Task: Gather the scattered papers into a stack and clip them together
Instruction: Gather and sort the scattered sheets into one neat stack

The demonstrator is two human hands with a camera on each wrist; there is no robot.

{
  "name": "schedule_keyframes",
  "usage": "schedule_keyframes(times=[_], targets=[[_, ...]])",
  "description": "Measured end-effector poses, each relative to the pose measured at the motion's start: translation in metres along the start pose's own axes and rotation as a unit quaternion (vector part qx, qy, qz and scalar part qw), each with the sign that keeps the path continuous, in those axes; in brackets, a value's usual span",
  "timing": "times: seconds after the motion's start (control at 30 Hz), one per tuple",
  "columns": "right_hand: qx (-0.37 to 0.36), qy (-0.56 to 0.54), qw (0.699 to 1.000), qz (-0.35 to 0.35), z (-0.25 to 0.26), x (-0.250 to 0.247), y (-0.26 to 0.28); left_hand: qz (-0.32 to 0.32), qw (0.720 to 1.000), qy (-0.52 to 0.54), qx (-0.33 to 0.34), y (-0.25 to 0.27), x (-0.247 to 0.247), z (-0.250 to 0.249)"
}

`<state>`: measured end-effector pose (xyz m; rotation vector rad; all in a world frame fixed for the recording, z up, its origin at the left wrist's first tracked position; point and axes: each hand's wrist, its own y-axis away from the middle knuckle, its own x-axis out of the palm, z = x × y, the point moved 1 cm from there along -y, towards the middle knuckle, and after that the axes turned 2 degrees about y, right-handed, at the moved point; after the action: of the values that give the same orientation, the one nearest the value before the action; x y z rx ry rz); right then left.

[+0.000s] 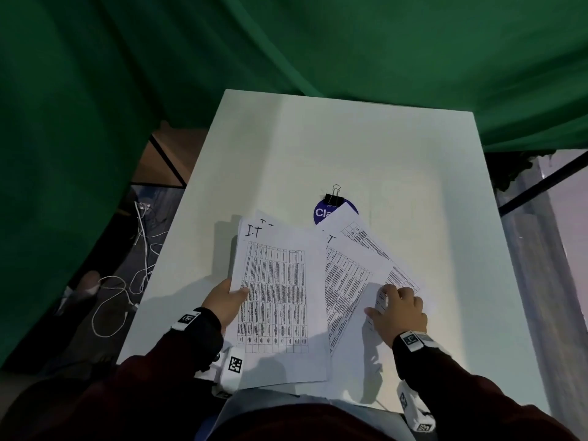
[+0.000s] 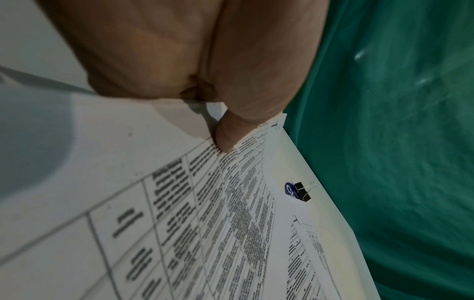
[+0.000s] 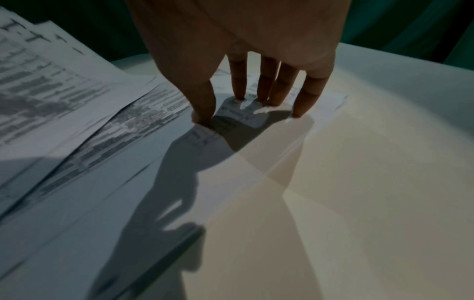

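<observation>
White table-printed papers point(image 1: 280, 297) pinched in left hand point(image 1: 224, 302); right hand's point(image 1: 399, 310) fingertips seemingly pressing a blurred loose sheet point(image 1: 350, 275).

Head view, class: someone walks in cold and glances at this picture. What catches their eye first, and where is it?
Probably the printed papers fanned across the near part of the white table: the left hand grips one bundle by its edge, and the right hand presses its fingertips on the sheets lying to the right. Beyond them sits a black binder clip on a round blue sticker, with green cloth behind.
</observation>
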<state>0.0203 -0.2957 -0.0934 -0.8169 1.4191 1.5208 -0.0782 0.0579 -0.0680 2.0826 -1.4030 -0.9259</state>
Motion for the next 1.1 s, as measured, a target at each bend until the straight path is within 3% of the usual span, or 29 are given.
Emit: schedule_keyframes(times=[0.2, 0.43, 0.5, 0.6, 0.7, 0.8, 0.93, 1.0, 1.03, 1.1], targets=[[0.046, -0.067, 0.996, -0.042, -0.029, -0.032, -0.027, -0.021, 1.0, -0.022, -0.006, -0.003, -0.003, 0.002], [0.036, -0.149, 0.986, 0.066, -0.06, -0.022, -0.034, -0.016, 0.998, -0.058, 0.002, -0.001, 0.003, -0.001], [0.044, -0.161, 0.984, 0.066, -0.061, -0.022, -0.031, -0.014, 0.998, -0.066, 0.005, -0.001, 0.004, -0.002], [0.057, -0.199, 0.978, 0.026, -0.058, -0.04, -0.024, -0.016, 0.997, -0.071, 0.006, -0.002, 0.004, -0.003], [0.052, -0.23, 0.968, -0.082, -0.06, -0.071, -0.018, -0.021, 0.998, -0.052, 0.006, -0.001, 0.004, -0.006], [0.059, -0.291, 0.934, -0.199, -0.063, -0.113, -0.007, -0.01, 1.0, 0.007, 0.006, 0.002, 0.004, -0.013], [0.04, -0.457, 0.83, -0.318, -0.071, -0.165, 0.002, 0.005, 0.996, 0.083, 0.012, 0.002, 0.008, -0.026], [0.012, -0.569, 0.77, -0.288, -0.074, -0.175, 0.004, 0.026, 0.991, 0.131, 0.02, 0.002, 0.014, -0.033], [0.006, -0.603, 0.755, -0.257, -0.073, -0.174, 0.004, 0.037, 0.988, 0.146, 0.03, 0.002, 0.018, -0.038], [0.006, -0.624, 0.759, -0.184, -0.065, -0.165, 0.01, 0.051, 0.984, 0.165, 0.045, 0.007, 0.028, -0.049]])
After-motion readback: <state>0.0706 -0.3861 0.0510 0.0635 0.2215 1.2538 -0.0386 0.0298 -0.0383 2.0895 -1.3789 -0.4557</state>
